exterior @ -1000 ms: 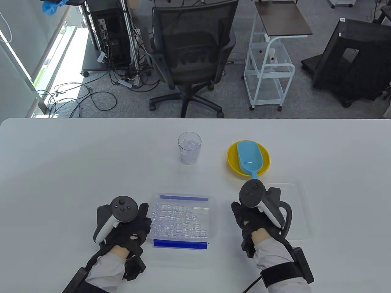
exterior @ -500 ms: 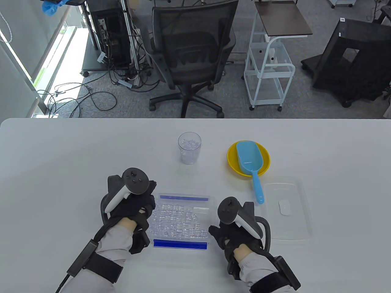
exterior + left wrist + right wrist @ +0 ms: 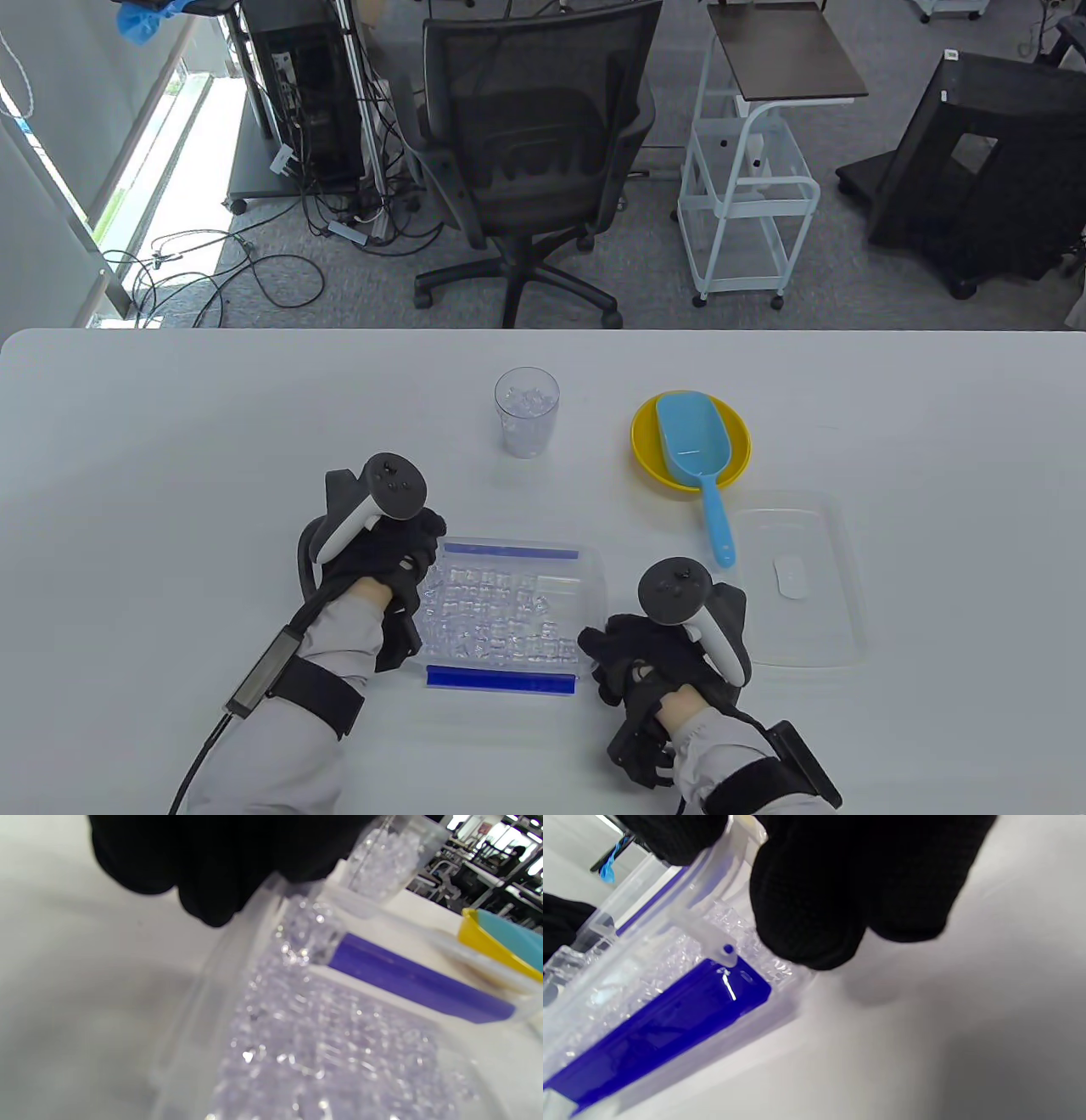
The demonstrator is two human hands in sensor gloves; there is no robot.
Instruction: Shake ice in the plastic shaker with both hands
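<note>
The left hand (image 3: 386, 564) sits against the left end of the clear box of ice (image 3: 505, 615), fingers curled over its rim; the left wrist view shows dark fingertips (image 3: 212, 899) at that edge, though blur hides whether they clamp it or only rest there. The right hand (image 3: 649, 658) meets the box's near right corner, and in the right wrist view its fingertips (image 3: 806, 921) curl onto the rim just above the blue clip (image 3: 657, 1022). One hand at each end looks like a way to steady or shift the open box, probably to get it out of the way.

The shaker (image 3: 527, 412), a clear cup with some ice in it, stands untouched farther back on the table (image 3: 170, 441), apart from both hands. Right of it the blue scoop (image 3: 696, 446) lies in the yellow bowl (image 3: 738, 458), its handle over the rim, parked within reach. The box's lid (image 3: 797, 577) lies flat beside the right hand.

Both palms are hidden under the trackers. I see no cap for the shaker.
</note>
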